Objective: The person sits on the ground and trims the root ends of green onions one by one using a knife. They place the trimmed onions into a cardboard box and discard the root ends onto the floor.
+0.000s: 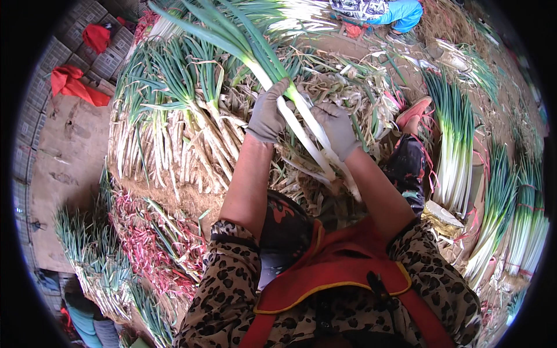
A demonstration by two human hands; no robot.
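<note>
Two long, peeled Welsh onions (315, 126) with white stems and green leaves slant across the middle, root ends toward me. My left hand (267, 113), in a grey glove, is closed around them where white turns to green. Beside the stem on the right is my right hand (337, 126), also gloved, its fingers curled in against the stalk. Whether those fingertips pinch a strip of outer skin is hidden. Beneath both hands lies a heap of stripped leaves and skins (348, 82). Unpeeled onions (165, 139) with soil-brown stems are piled to the left.
Cleaned onions (452, 143) lie in a row at right, near pink ties and a stump-like block (441, 213). Tied bundles (526, 213) stand farther right. Another person's blue-clad leg (400, 17) shows at the top. Red cloth (76, 85) and stacked crates (102, 58) are at upper left.
</note>
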